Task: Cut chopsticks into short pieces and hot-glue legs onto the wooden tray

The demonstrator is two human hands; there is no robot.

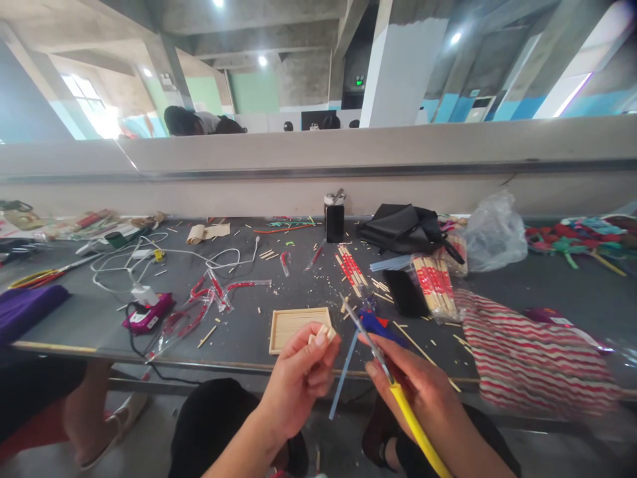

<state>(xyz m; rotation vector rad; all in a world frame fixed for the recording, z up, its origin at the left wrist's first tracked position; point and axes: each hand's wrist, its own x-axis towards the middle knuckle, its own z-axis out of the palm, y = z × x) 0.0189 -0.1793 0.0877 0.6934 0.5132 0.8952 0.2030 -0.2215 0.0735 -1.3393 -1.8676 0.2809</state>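
Observation:
My left hand [306,375] is closed, pinching several short cut pieces of wooden stick [323,335] between thumb and fingers. A pair of scissors [405,405] with yellow handles lies in my right hand [418,382], its blades pointing up and away from me toward the table. Just beyond my left hand sits a shallow rectangular tray [273,332] of pale wooden sticks. A blue tool that looks like a glue gun [378,325] lies behind my right hand, partly hidden by it. A translucent glue stick [343,378] juts over the table edge between my hands.
Bundled sticks in red wrapping [432,285], a black phone [405,292] and a striped cloth [527,352] lie to the right. Behind them are a black bag [405,226] and a clear plastic bag [497,232]. Left are white cables [122,265] and a purple power strip [149,315].

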